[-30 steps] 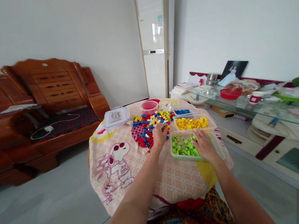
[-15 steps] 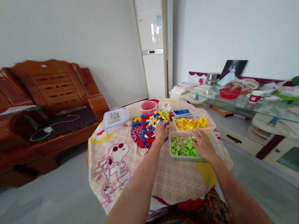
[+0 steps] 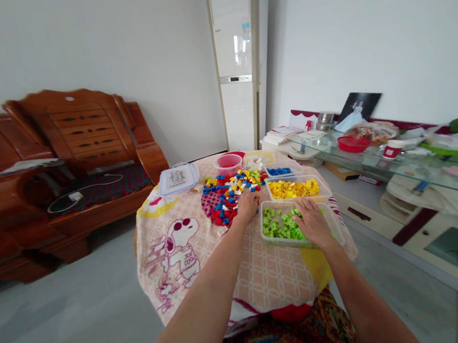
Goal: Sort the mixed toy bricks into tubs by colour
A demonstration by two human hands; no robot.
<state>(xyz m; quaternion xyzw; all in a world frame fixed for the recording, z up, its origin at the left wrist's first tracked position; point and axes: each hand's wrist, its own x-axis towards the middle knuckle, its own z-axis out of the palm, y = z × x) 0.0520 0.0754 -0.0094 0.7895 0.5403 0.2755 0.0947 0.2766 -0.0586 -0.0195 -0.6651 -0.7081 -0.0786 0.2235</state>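
Note:
My left hand (image 3: 248, 207) is at the right edge of a pile of mixed toy building bricks (image 3: 224, 196) in red, blue, yellow and white. Its fingers are curled together at the bricks; whatever they hold is too small to make out. Over the right part of a clear plastic box (image 3: 283, 240) with green bricks (image 3: 281, 223) lies my right hand (image 3: 311, 221), fingers spread, palm down. Behind that box stands another clear box with yellow bricks (image 3: 293, 188). Farther back, a smaller box contains blue bricks (image 3: 279, 170).
A pink-lined round tub (image 3: 228, 163) and white bricks (image 3: 254, 164) are at the back of the cloth-covered table (image 3: 253, 281). A clear lid (image 3: 178, 178) lies back left. A glass-topped cabinet (image 3: 403, 167) stands right, a wooden sofa (image 3: 79, 136) left.
My left hand has drawn slightly back toward me at the pile's edge, and the blue seen at its fingertips no longer shows there. My right hand stays over the green bricks.

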